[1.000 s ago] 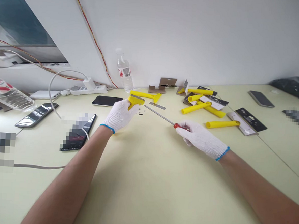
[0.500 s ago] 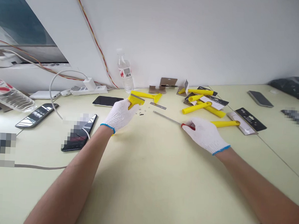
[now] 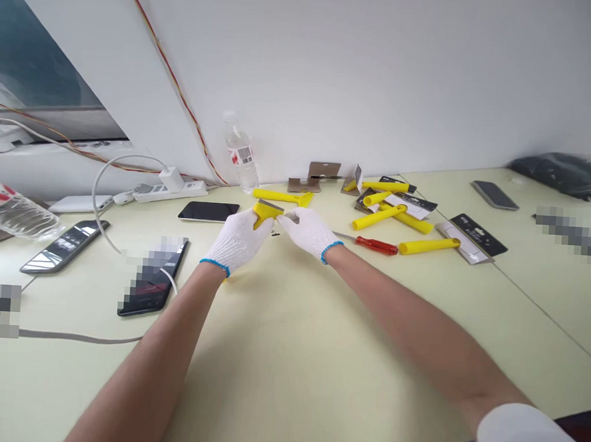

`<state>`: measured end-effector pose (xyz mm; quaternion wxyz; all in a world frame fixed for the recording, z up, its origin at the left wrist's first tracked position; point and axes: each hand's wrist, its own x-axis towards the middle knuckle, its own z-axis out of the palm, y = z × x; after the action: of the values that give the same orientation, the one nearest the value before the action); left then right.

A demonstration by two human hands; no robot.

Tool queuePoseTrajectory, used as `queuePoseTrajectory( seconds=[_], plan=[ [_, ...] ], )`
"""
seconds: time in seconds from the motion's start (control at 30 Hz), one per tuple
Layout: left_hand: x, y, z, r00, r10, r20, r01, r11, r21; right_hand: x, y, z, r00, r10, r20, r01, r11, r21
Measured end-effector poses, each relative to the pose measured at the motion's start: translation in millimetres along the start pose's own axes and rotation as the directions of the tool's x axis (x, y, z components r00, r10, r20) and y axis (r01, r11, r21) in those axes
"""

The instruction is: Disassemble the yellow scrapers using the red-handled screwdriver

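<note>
My left hand [image 3: 238, 239], in a white knitted glove with a blue cuff, is closed round a yellow scraper [image 3: 264, 213], whose metal blade lies along its upper edge. Close by the blade's right end, my right hand [image 3: 307, 230], gloved alike, has thumb and fingers pinched together; what is between them is too small to make out. Under the hands, a small dark piece [image 3: 275, 233] lies on the table. Just right of my right hand rests a screwdriver [image 3: 377, 246] with a red handle, its shaft partly hidden. Behind the hands lies another yellow scraper [image 3: 281, 197].
Several yellow handles [image 3: 380, 217] lie on black and white cards at the right. A water bottle [image 3: 242, 158] stands by the wall. Phones [image 3: 208, 211], a power strip [image 3: 172, 191] and a white cable [image 3: 96, 189] occupy the left side. A dark bag [image 3: 561, 174] sits far right.
The screwdriver has left my right hand and lies on the table. My right hand has moved left to the scraper that my left hand still holds. The view has shifted slightly.
</note>
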<state>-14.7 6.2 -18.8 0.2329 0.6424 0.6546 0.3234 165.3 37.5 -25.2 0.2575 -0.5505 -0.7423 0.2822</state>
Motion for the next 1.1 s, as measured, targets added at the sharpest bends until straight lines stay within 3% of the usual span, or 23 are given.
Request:
queuePoseTrajectory(
  seconds=[0.1, 0.3, 0.47, 0.63, 0.73, 0.83, 0.93, 1.1],
  plan=[
    [4, -3, 0, 0.995, 0.099, -0.003, -0.097, 0.986, 0.138, 8, 2, 9, 0.997, 0.068, 0.038, -0.071, 0.992, 0.102],
    [3, -1, 2, 0.993, 0.116, -0.003, -0.113, 0.975, 0.191, 13, 4, 21, 0.988, 0.122, 0.092, -0.146, 0.933, 0.329],
    [2, -1, 5, 0.992, 0.123, 0.017, -0.124, 0.97, 0.208, 14, 2, 23, 0.982, 0.157, 0.106, -0.18, 0.95, 0.257],
    [3, -4, 3, 0.994, 0.108, -0.02, -0.101, 0.972, 0.211, 13, 4, 13, 0.995, 0.087, 0.057, -0.091, 0.994, 0.059],
    [4, -6, -4, 1.0, 0.0, -0.027, 0.003, 0.995, 0.101, 18, 5, 10, 0.999, 0.024, 0.043, -0.016, 0.985, -0.17],
    [6, -10, -9, 0.98, -0.18, 0.08, 0.192, 0.963, -0.189, 28, 5, 13, 0.997, -0.021, 0.072, 0.045, 0.938, -0.344],
    [8, -15, -10, 0.948, -0.256, 0.187, 0.31, 0.872, -0.378, 35, 4, 20, 0.994, -0.044, 0.095, 0.08, 0.909, -0.408],
    [6, -18, -8, 0.912, -0.25, 0.325, 0.389, 0.778, -0.494, 35, 1, 19, 0.994, -0.044, 0.097, 0.079, 0.914, -0.397]
  ],
)
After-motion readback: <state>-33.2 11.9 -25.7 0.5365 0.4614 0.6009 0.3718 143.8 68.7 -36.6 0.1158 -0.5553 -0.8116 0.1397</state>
